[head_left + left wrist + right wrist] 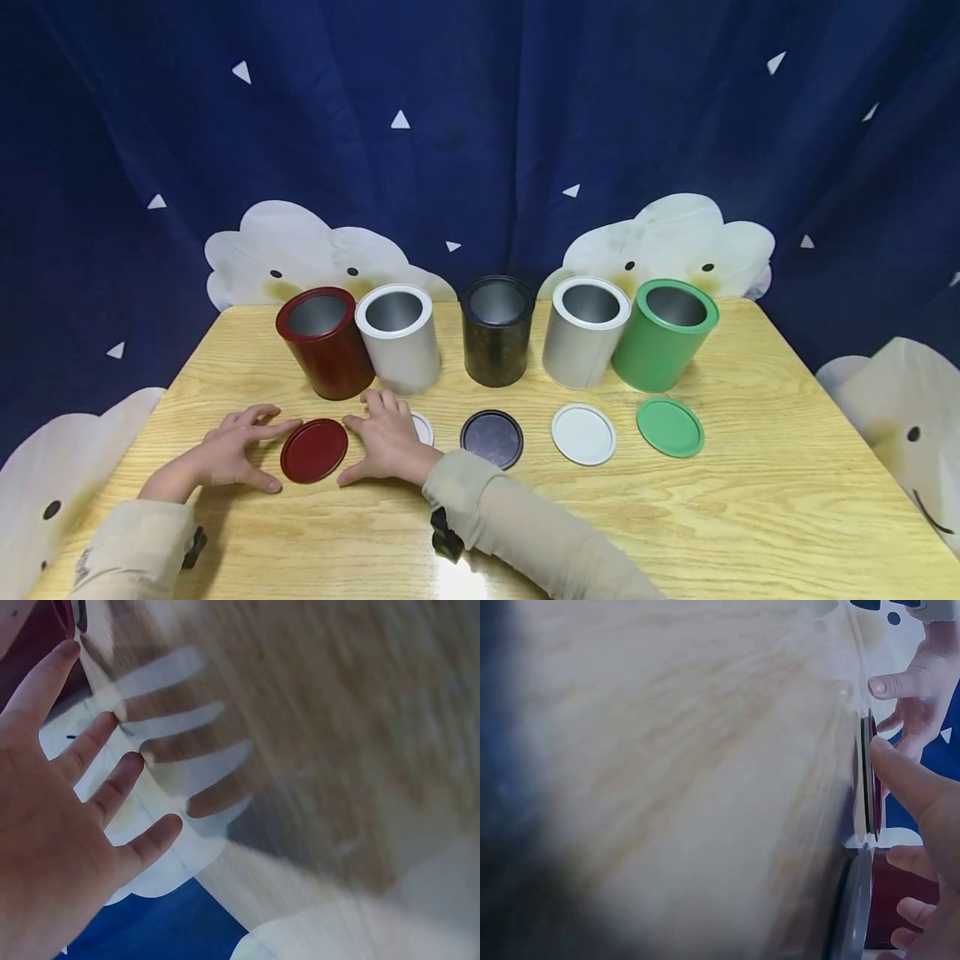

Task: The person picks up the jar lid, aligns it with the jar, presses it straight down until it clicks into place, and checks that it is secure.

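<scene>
A dark red round lid (pixel 315 451) lies flat on the wooden table between two hands with spread fingers. On its left is the left hand (pixel 232 450), index fingertip close to the lid's rim; whether it touches cannot be told. The right hand (pixel 386 442) stands just right of the lid and partly covers a white lid (pixel 424 428). Seen from the right wrist, the red lid (pixel 877 787) appears edge-on between the left hand (pixel 922 690) and the right hand (pixel 941 832). In the left wrist view, the left hand's (pixel 64 802) fingers are extended, holding nothing.
Along the table's back stand open cans: red (pixel 337 358), white (pixel 405 354), black (pixel 495 350), another white (pixel 581 346) and green (pixel 656 354). In front of them lie a black lid (pixel 492 439), a second white lid (pixel 583 434) and a green lid (pixel 671 427). A blue curtain (pixel 480 150) hangs behind.
</scene>
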### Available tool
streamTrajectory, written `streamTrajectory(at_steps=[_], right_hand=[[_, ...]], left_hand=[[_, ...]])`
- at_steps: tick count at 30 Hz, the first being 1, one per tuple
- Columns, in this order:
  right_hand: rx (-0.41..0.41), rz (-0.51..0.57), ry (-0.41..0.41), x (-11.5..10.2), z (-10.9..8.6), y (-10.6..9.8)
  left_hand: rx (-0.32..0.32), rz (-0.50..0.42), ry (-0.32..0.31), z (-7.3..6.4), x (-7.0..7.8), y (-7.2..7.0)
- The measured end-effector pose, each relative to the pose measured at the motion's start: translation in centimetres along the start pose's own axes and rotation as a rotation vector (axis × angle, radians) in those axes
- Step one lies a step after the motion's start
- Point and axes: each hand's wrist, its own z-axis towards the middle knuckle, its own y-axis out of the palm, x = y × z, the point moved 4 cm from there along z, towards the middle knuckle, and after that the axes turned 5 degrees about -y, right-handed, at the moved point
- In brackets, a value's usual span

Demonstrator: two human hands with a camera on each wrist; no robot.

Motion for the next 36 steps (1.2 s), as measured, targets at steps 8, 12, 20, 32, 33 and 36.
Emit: streamTrajectory(at_steps=[8,12,20,32,33,36], right_hand=[[-0.053,-0.028,0.037,-0.4,0.5,0.4],[-0.065,-0.035,0.053,-0.6,0.6,0.5],[-0.074,-0.033,0.061,-0.9,0.6,0.7],[-0.047,0.016,0.075,-1.3,0.6,0.6],[-0.042,0.025,0.073,-1.3,0.7,0.6],[-0.033,0.052,0.064,-1.2,0.8,0.3]], left_hand=[[0.026,0.018,-0.005,0.1,0.2,0.3],[0.037,0.016,-0.016,0.2,0.2,0.5],[0.033,0.044,-0.040,0.3,0.6,0.5],[0.080,0.126,0.016,0.2,1.0,0.4],[0.085,0.125,0.020,0.2,1.0,0.4],[0.094,0.118,0.028,0.2,1.0,0.5]])
